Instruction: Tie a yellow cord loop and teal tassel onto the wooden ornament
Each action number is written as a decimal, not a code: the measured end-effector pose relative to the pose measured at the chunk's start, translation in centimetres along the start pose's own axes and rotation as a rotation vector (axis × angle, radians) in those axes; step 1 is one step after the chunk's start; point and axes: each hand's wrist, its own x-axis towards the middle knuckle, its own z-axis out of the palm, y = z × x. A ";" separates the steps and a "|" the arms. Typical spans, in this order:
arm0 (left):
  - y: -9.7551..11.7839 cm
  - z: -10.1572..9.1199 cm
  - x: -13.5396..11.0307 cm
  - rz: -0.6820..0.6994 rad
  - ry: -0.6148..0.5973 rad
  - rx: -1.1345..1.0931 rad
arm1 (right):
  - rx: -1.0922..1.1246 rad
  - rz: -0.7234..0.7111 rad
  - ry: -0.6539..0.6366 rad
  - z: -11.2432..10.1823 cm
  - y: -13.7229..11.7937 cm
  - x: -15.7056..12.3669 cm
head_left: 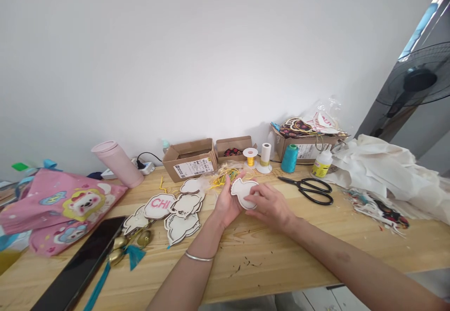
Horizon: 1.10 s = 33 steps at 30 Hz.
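A white flat cutout [243, 190] with a pale raised border, shaped somewhat like a bird, lies in my left hand [227, 202]. The fingers of that hand curl behind it, with the thumb along its left edge. My right hand [269, 204] has its fingertips bent against the cutout's right side. To the left, several similar cutouts [182, 224] lie in loose overlapping piles, one of them a plaque [159, 206] with pink letters "CHI". A tangle of yellow and green thread [227, 178] sits just behind my left hand.
Black scissors [309, 189] and a glue bottle [322, 163] are right of my hands. Thread spools [289, 158] and cardboard boxes [191, 161] line the wall. White fabric [386, 161] is heaped right; a pink bag [66, 203], a phone [80, 261] and brass bells [119, 247] lie left.
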 end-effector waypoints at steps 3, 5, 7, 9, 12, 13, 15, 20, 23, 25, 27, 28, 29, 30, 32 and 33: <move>-0.1 -0.3 0.2 0.004 0.037 0.022 | 0.004 0.032 0.025 -0.1 0.6 0.2; -0.1 -0.3 0.2 0.008 0.065 0.039 | 0.004 0.039 -0.009 0.0 0.8 0.2; -0.1 -0.2 0.2 0.013 0.079 0.057 | 0.011 0.059 -0.055 0.2 0.8 0.2; 0.0 0.0 0.1 0.018 0.082 0.073 | 0.025 0.090 -0.083 0.3 0.7 0.2; 0.1 0.2 -0.1 0.024 0.091 0.082 | 0.037 0.127 -0.092 0.5 0.7 0.1; 0.1 0.3 -0.1 0.020 0.096 0.089 | 0.039 0.139 -0.093 0.5 0.7 0.1; -0.1 0.2 0.0 -0.003 0.102 0.113 | 0.049 0.185 -0.092 0.6 0.9 0.0; -0.3 0.4 0.2 0.010 0.188 0.247 | 0.087 0.476 -0.153 0.1 2.1 -0.3; 0.4 0.8 0.0 0.114 0.297 0.284 | 0.112 0.608 -0.290 -0.7 2.6 -0.2; 1.1 1.0 -0.2 0.184 0.329 0.270 | 0.109 0.630 -0.362 -1.3 2.5 0.0; 1.9 1.2 -0.3 0.230 0.337 0.271 | 0.089 0.623 -0.402 -1.7 2.2 0.3; 2.3 1.3 -0.3 0.245 0.341 0.290 | 0.068 0.617 -0.413 -1.9 2.1 0.4; 2.8 1.5 -0.3 0.257 0.348 0.327 | 0.042 0.606 -0.424 -2.0 1.9 0.5; 3.3 1.7 -0.1 0.270 0.356 0.388 | 0.011 0.591 -0.430 -2.1 1.9 0.5; 4.4 2.4 0.3 0.315 0.367 0.588 | -0.058 0.553 -0.418 -2.3 1.9 0.5; 5.0 2.8 0.5 0.357 0.360 0.726 | -0.082 0.527 -0.402 -2.3 2.1 0.5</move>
